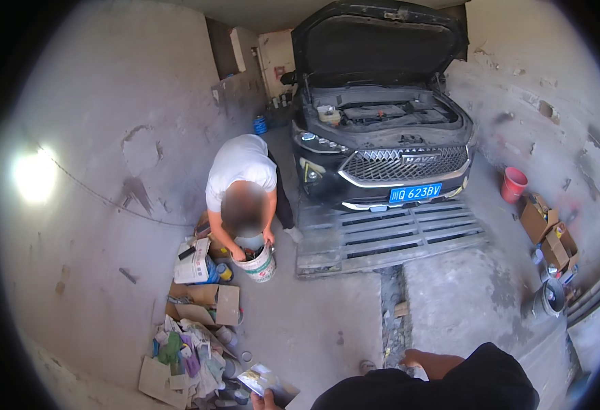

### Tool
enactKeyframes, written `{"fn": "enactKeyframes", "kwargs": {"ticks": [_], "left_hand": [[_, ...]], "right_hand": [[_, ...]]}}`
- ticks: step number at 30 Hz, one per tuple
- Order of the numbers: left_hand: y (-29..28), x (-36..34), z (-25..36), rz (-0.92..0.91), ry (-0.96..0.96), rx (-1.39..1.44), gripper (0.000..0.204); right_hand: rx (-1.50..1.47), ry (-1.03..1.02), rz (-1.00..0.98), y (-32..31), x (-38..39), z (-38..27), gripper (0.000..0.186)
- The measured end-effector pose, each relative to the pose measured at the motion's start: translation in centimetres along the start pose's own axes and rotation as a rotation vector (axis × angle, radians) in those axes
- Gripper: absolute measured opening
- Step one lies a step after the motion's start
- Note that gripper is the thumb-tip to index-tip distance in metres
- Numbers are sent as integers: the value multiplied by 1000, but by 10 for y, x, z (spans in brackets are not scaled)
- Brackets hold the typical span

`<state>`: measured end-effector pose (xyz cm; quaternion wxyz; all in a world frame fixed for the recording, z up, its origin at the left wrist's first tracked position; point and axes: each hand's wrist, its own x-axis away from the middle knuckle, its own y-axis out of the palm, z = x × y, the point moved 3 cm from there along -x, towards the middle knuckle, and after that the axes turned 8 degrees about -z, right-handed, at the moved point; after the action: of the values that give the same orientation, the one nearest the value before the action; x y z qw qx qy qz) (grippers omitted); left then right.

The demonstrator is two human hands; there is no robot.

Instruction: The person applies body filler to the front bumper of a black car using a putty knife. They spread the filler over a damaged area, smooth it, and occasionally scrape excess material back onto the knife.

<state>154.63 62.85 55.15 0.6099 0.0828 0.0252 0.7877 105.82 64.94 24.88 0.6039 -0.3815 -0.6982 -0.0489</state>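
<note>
**Hands low in frame, left one pinching**

Your left hand (266, 401) is at the bottom edge, left of center, digits pinched, wrist cropped. Your bare right forearm (444, 365) points left, right of bottom center; right hand (413, 358) finger pose unclear.

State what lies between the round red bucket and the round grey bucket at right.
Two open brown cardboard boxes and small pale containers lie between the red bucket and the grey bucket, as the head view shows.

The flat piece (261, 377) is silvery-white, the car (390, 126) black.
</note>
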Motion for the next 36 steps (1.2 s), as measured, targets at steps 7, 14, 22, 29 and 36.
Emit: {"fn": "enactKeyframes", "kwargs": {"ticks": [7, 14, 22, 29, 36], "left_hand": [[15, 11, 12, 67, 8, 181, 34], [13, 14, 7, 104, 18, 207, 18], [15, 20, 4, 72, -12, 251, 26], [19, 20, 7, 93, 19, 251, 20], [20, 19, 9, 104, -4, 274, 21]], "right_hand": [[70, -100, 81, -9, -5, -18, 78], [-71, -135, -10, -3, 11, -19, 58], [-143, 46, -64, -10, 53, -22, 60], [-161, -11, 93, -21, 67, -36, 48], [-215, -36, 48, -18, 54, -31, 52]]}}
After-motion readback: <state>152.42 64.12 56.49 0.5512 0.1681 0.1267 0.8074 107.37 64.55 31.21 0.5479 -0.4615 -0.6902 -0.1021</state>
